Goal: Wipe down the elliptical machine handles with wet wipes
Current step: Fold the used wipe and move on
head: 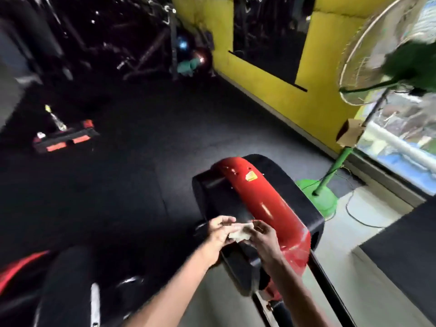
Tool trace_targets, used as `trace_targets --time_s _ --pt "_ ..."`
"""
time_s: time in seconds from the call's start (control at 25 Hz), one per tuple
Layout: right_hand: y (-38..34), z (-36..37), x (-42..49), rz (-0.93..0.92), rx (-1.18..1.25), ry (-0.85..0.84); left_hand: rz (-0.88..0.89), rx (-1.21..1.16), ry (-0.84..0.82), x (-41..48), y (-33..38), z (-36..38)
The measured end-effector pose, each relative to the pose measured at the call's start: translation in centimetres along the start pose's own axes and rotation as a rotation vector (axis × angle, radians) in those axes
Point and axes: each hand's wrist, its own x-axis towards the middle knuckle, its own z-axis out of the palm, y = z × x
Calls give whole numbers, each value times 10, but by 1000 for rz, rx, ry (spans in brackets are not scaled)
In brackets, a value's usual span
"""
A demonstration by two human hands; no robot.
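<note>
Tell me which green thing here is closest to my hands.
The fan's green base, on the floor right of the red cover. The green fan head is higher, at upper right, and the teal object is far back by the wall.

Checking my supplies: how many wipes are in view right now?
1. The wipe is crumpled and held between the left hand and right hand, over the red-and-black machine. Others may be bunched inside or out of view.
</note>
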Motion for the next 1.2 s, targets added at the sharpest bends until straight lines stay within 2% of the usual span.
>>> trace_targets --time_s 0.12,0.48,0.72,0.84,1.04,1.2 --pt "-6 86 48 40 11 -182 6 -115 166 29 27 -77" --pt "-25 334 184 104 -127 -571 -28 -350 573 127 88 -271" --pt "-60 518 272 123 -235 -697 28 -459 793 194 174 -404" --pt "-68 601 299 131 -264 -772 78 -570 848 213 208 -468" --pt "-54 769 340 113 -346 -925 126 -693 1011 259 238 -617" --pt "-53 901 366 81 -390 -993 133 -746 1073 291 267 -740"
